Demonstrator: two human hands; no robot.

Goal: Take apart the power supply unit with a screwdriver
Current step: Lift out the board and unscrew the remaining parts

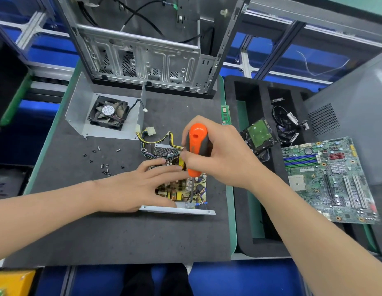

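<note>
One screwdriver, one opened power supply unit, both of your hands on the job.
Your right hand [224, 154] grips the orange-and-grey screwdriver [195, 146] upright over the power supply unit [181, 189], which sits mid-surface [121, 231] just ahead of you. It is an open metal tray holding a yellowish circuit board crowded with coils and capacitors, with yellow and black wires [162, 138] trailing off its far end. Your left hand [139, 184] lies flat on the board, fingers straight, hiding its left half. The shaft drops to the near edge, where the tip is hard to make out. One detached cover [79, 112] with one black fan [108, 113] lies far left. About a dozen loose screws [104, 167] are scattered nearby, too small to count surely. One motherboard [328, 180] lies right.
</note>
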